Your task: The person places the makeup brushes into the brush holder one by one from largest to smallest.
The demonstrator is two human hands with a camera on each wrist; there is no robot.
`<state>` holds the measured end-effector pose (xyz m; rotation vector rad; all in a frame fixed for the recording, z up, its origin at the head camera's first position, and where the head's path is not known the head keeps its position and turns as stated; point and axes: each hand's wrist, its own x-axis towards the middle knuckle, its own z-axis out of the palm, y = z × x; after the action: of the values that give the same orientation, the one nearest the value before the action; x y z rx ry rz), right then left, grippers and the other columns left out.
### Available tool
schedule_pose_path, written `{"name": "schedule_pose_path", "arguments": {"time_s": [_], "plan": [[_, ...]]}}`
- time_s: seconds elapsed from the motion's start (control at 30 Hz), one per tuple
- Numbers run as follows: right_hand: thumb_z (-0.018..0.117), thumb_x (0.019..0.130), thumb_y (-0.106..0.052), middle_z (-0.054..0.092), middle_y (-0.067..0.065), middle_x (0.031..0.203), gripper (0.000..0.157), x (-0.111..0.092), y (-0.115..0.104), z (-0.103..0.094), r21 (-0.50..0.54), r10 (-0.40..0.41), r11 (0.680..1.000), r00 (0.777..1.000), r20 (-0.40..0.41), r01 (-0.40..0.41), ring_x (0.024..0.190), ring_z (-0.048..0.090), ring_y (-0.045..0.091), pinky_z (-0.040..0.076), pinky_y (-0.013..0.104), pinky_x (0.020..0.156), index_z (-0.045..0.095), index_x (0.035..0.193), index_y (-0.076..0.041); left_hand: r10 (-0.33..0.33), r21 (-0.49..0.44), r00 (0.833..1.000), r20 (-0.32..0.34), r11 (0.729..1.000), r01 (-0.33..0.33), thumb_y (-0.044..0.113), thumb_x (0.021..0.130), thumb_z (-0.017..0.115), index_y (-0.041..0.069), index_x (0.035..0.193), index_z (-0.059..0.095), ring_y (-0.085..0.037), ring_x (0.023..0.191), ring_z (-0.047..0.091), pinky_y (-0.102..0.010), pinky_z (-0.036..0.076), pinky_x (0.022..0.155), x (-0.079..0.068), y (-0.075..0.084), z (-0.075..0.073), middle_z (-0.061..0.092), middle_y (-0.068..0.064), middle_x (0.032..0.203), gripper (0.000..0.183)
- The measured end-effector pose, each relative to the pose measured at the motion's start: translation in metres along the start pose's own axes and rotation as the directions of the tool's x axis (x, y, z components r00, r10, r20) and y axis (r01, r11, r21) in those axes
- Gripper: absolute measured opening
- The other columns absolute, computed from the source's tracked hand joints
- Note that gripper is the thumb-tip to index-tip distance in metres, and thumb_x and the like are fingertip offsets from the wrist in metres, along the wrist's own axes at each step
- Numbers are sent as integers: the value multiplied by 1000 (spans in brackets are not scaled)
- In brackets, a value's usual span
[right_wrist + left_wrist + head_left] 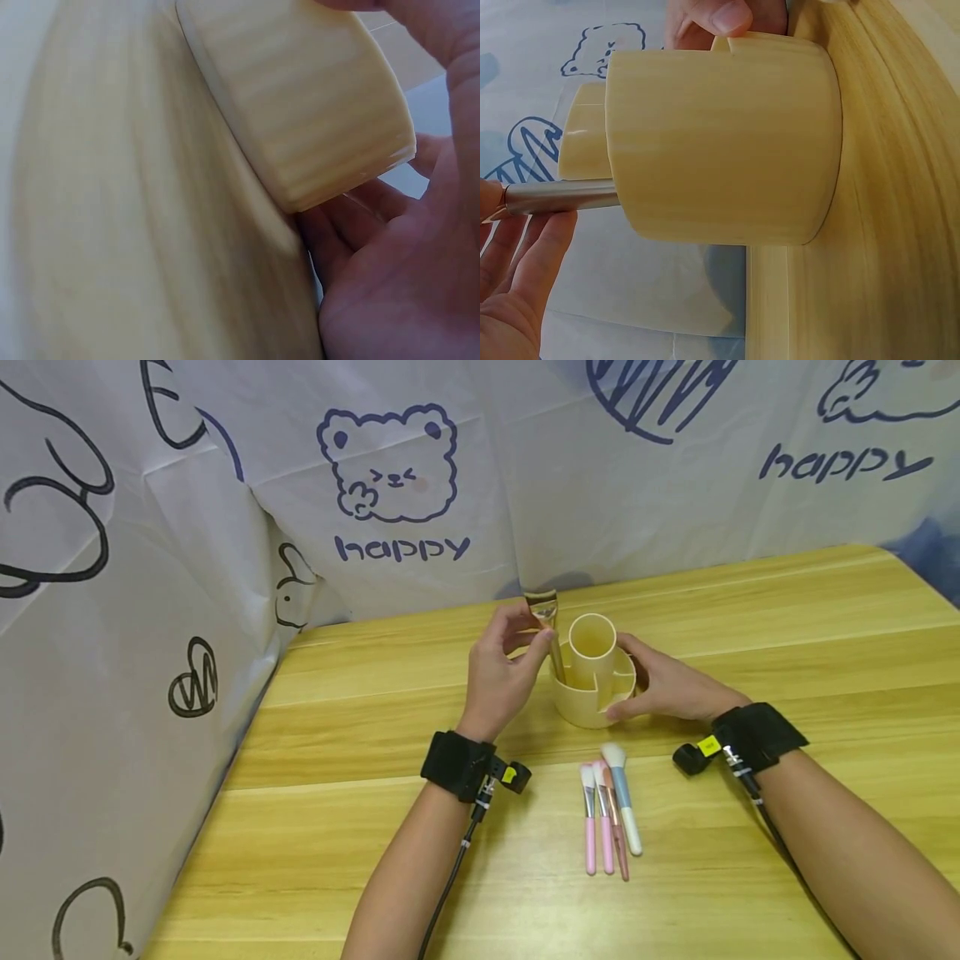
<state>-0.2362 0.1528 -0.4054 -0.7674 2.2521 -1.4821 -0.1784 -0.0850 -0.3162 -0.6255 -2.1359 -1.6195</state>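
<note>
A pale yellow brush holder (577,708) with a tall round tube in its middle and divided compartments stands on the table. My left hand (504,675) pinches a gold-handled makeup brush (557,662) between thumb and fingers. The brush is upright, wide flat head up, its lower end inside the holder's left compartment. In the left wrist view its metallic handle (562,196) passes behind the holder's rim. My right hand (671,683) grips the holder from the right, thumb on the near side and fingers around the back, as the right wrist view also shows.
Several makeup brushes lie side by side in front of the holder: two pink ones (589,831), a rose one (617,835) and a blue-and-white one (624,797). A white cloth (487,468) with drawings hangs behind the wooden table (337,827).
</note>
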Motion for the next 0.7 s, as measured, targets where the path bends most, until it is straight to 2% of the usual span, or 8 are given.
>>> {"name": "schedule_pose_path", "arguments": {"time_s": [0.23,0.37,0.47,0.6,0.7], "plan": [[83,74,-26,33,-1,147,103,1,2,-1,1,-19,1000,1000,16,19,136,30,21,23,49,113,15,152,-31,-4,17,1000,1,1000,4,-2,91,60,-5,114,51,-30,94,65,-26,55,77,0,0,1,62,-22,106,25],[82,74,-24,32,0,148,103,1,2,-1,6,-30,1000,999,17,30,137,29,21,23,48,113,16,152,-30,4,15,1000,3,1000,-4,-2,90,61,-6,115,52,-31,95,65,-33,56,78,0,-1,1,62,-22,106,27],[82,74,-23,33,0,147,102,0,1,-1,16,-34,999,999,19,33,137,29,22,23,48,113,16,152,-31,23,24,1000,11,999,-23,4,90,63,-3,117,54,-26,96,66,-34,56,78,1,-14,3,64,-18,107,29],[82,74,-23,33,0,147,102,0,0,0,15,-34,999,999,20,34,137,29,21,23,47,113,16,152,-31,39,42,999,23,998,-40,9,91,65,2,119,55,-19,97,66,-26,55,78,2,-28,5,65,-13,107,30],[83,74,-24,33,-1,147,102,1,0,0,11,-34,999,999,20,33,137,29,21,23,47,113,17,152,-32,42,48,998,36,998,-44,4,90,63,-2,117,56,-24,97,66,-23,54,78,1,-16,5,65,-17,107,28]]}}
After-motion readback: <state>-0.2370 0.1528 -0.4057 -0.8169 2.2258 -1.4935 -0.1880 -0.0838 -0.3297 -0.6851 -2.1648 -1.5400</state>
